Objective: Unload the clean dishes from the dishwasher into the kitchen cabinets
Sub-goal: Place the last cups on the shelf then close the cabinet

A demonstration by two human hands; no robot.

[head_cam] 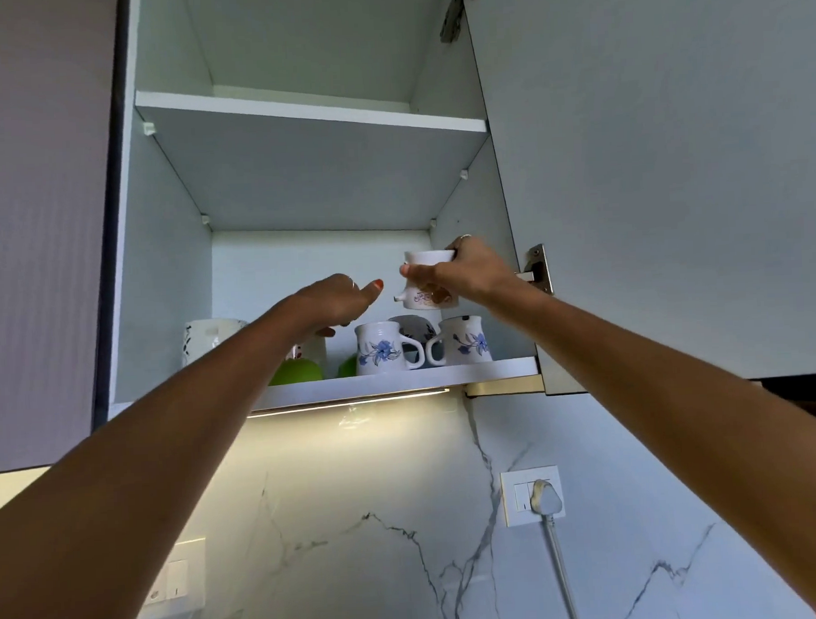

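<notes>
Shelving step: right hand (465, 271) clamps a white mug (427, 280) above two flowered mugs (380, 348); left hand (335, 303), fingers loose and empty, hovers at nine o'clock. Next, I judge, lower it onto them or behind.

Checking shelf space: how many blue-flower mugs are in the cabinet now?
2: one blue-flower mug front centre of the bottom shelf, the other right of it, handles facing. More may hide behind.
</notes>
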